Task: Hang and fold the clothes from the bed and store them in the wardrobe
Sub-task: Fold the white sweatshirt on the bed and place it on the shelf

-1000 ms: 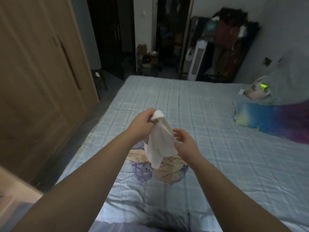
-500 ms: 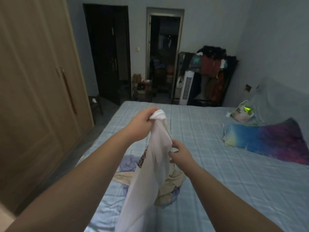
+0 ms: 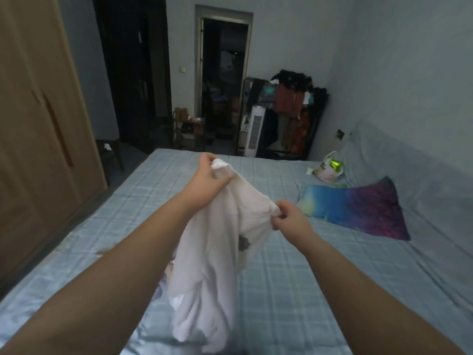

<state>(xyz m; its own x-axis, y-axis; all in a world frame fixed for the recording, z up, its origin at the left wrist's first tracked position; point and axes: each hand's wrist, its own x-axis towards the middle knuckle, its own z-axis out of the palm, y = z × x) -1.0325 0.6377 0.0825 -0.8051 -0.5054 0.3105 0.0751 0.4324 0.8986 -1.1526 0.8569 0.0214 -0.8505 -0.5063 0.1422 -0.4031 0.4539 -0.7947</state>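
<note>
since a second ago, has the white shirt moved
Yes. The white shirt has been lifted higher above the bed and spread toward the pillow.

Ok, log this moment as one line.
left hand: grips white shirt top | right hand: pinches shirt edge | shirt: hangs over bed | wardrobe: doors shut

The bed [image 3: 294, 298] wears a pale blue checked sheet [image 3: 158, 190]. A blue-and-purple pillow [image 3: 358, 211] lies on its right side. A plastic bag [image 3: 326, 170] sits just beyond the pillow.
</note>
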